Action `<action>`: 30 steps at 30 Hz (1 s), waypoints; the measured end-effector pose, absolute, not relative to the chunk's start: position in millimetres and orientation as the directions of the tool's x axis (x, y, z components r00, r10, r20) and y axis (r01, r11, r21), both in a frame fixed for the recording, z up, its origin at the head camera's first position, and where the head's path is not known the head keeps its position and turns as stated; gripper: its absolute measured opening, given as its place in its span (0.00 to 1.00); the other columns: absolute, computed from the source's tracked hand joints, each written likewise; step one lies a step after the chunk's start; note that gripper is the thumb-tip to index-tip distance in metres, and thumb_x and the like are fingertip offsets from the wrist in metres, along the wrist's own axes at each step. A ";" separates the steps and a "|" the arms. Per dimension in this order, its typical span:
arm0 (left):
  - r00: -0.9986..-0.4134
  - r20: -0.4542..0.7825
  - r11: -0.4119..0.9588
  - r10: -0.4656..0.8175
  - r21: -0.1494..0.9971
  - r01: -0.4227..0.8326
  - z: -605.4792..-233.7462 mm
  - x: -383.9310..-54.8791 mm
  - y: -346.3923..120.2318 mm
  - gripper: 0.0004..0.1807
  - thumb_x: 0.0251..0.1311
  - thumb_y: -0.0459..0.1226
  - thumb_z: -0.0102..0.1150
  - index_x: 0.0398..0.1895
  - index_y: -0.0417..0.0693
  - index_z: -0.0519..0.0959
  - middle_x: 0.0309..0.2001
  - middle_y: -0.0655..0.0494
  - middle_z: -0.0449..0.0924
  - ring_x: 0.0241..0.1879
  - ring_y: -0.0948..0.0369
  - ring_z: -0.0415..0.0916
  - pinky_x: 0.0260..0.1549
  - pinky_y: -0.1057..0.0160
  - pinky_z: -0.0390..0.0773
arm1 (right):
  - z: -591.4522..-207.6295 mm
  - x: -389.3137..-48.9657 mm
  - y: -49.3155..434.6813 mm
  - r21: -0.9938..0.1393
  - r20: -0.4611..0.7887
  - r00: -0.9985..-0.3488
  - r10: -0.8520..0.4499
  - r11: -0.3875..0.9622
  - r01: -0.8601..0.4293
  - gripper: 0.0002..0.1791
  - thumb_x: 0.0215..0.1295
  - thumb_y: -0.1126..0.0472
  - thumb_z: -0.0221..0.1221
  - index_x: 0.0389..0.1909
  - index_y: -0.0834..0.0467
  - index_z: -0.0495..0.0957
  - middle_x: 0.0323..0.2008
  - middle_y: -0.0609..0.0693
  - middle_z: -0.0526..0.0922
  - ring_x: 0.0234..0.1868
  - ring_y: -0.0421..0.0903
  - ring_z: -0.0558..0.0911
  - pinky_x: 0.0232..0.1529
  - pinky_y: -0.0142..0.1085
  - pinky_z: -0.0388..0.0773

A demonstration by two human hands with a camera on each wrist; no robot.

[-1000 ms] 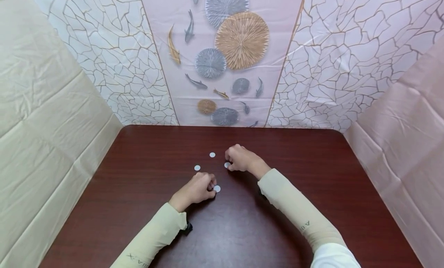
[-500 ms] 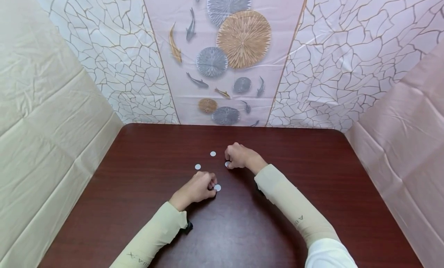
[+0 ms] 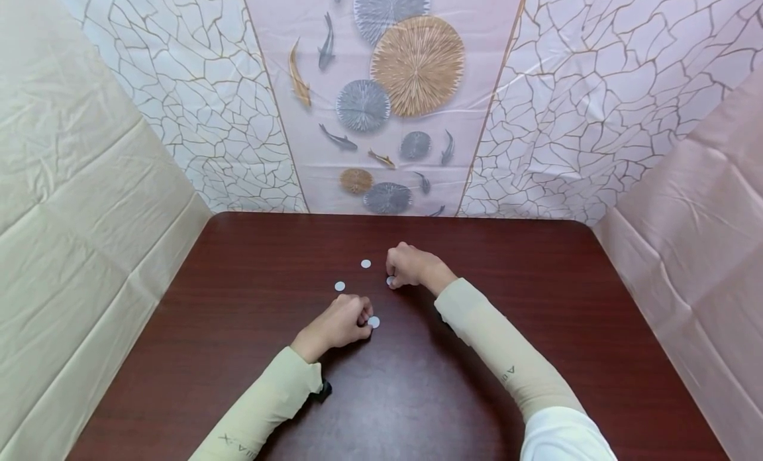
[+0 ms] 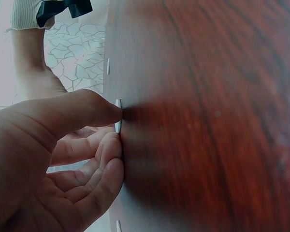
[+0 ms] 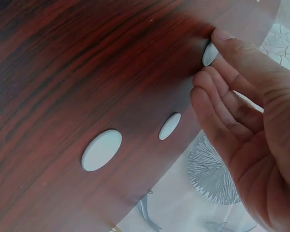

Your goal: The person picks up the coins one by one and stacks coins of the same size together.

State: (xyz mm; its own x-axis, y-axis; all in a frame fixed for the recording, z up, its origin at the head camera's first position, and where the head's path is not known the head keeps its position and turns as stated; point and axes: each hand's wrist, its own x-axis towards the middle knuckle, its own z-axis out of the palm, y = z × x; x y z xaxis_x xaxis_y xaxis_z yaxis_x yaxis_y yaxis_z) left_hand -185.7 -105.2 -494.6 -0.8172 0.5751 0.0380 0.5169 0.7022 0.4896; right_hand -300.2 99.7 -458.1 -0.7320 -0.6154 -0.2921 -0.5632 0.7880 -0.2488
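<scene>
My left hand (image 3: 336,322) rests low on the table with thumb and fingers curled at a small white disc (image 3: 374,322), pinching its edges. In the left wrist view this same white disc (image 4: 118,126) shows flat on the wood between thumb and fingers. Farther back and to the right, my right hand (image 3: 414,267) pinches another white disc (image 3: 390,281), partly hidden by the thumb. The right wrist view shows that disc (image 5: 210,54) between thumb and curled fingers, on the tabletop. Two more white discs, a nearer one (image 3: 340,286) and a farther one (image 3: 366,263), lie untouched to the left.
The dark red wooden table (image 3: 381,408) is bordered at the back by a patterned cloth (image 3: 381,103) and on both sides by pale cloth walls. A black strap (image 3: 323,391) shows under the left sleeve.
The right forearm has shifted slightly left, while its hand stays at the same disc. My left hand holds still. The head view tilts a little; the discs keep their places.
</scene>
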 end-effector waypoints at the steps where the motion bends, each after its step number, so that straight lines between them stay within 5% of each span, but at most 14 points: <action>1: -0.817 0.041 0.702 0.576 0.488 0.519 -494.4 -185.8 -105.2 0.06 0.54 0.31 0.70 0.34 0.44 0.82 0.31 0.56 0.84 0.34 0.64 0.80 0.38 0.68 0.80 | -458.0 -300.3 99.7 -0.250 -0.290 -0.730 -0.618 0.786 -0.566 0.05 0.67 0.56 0.71 0.40 0.52 0.91 0.45 0.49 0.89 0.37 0.42 0.84 0.39 0.36 0.83; 12: -0.822 0.022 0.711 0.570 0.488 0.506 -493.4 -185.5 -103.8 0.07 0.53 0.31 0.70 0.34 0.43 0.81 0.32 0.55 0.85 0.35 0.63 0.81 0.38 0.67 0.81 | -460.7 -306.0 99.6 -0.270 -0.311 -0.717 -0.623 0.782 -0.562 0.04 0.67 0.56 0.70 0.34 0.51 0.90 0.41 0.48 0.88 0.34 0.42 0.83 0.37 0.36 0.81; 30: -0.818 0.008 0.702 0.575 0.510 0.498 -490.4 -184.8 -103.8 0.07 0.56 0.31 0.69 0.36 0.42 0.81 0.33 0.53 0.85 0.36 0.61 0.83 0.38 0.66 0.82 | -471.8 -305.1 96.4 -0.207 -0.221 -0.710 -0.669 0.743 -0.636 0.11 0.54 0.57 0.71 0.19 0.51 0.78 0.20 0.43 0.80 0.22 0.40 0.76 0.28 0.32 0.74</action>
